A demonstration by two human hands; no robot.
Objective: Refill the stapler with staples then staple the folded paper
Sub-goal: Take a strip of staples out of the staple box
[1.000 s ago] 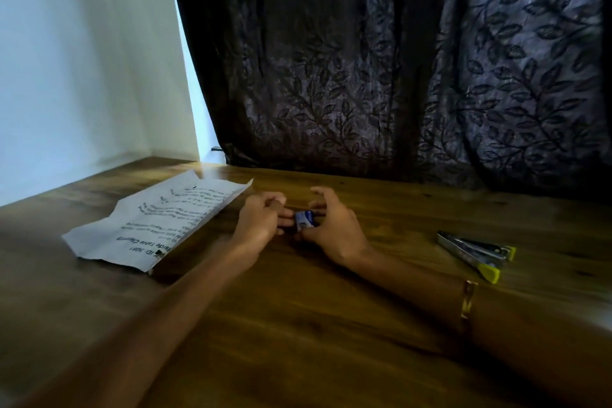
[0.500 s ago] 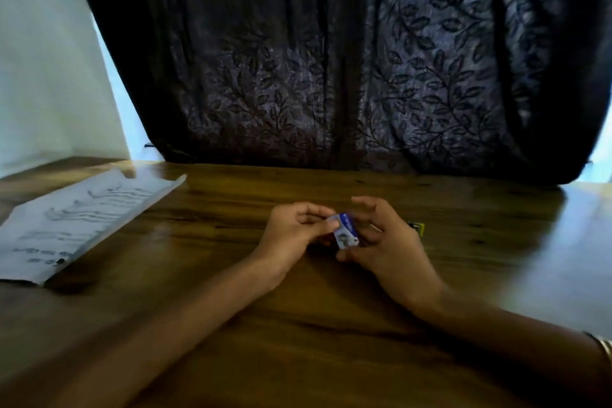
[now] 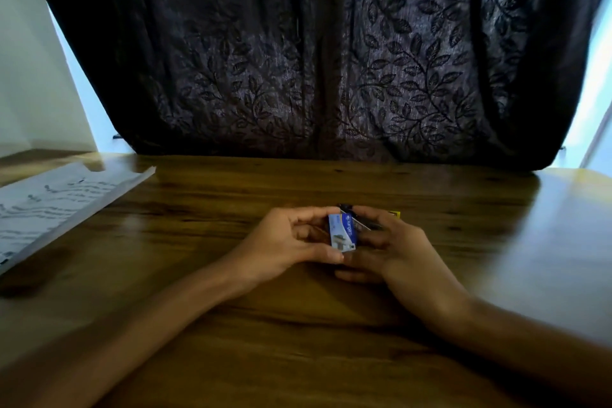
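Two hands meet above the table's (image 3: 298,334) middle, left hand (image 3: 281,247) and right hand (image 3: 394,252) curled, pinching the small blue staple box (image 3: 342,232) between fingertips, stapler (image 3: 367,217) mostly hidden just behind at 1 o'clock, paper (image 3: 56,205) at 9 o'clock.

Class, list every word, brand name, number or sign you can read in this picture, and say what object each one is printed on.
"Kangaro", as best it reads: white brand lettering on the blue part of the small staple box held between the left hand and right hand.
Smaller print on the box: too small to read.
Lines of text on the paper at the table's left: blurred, unreadable.
Nothing else carries text.
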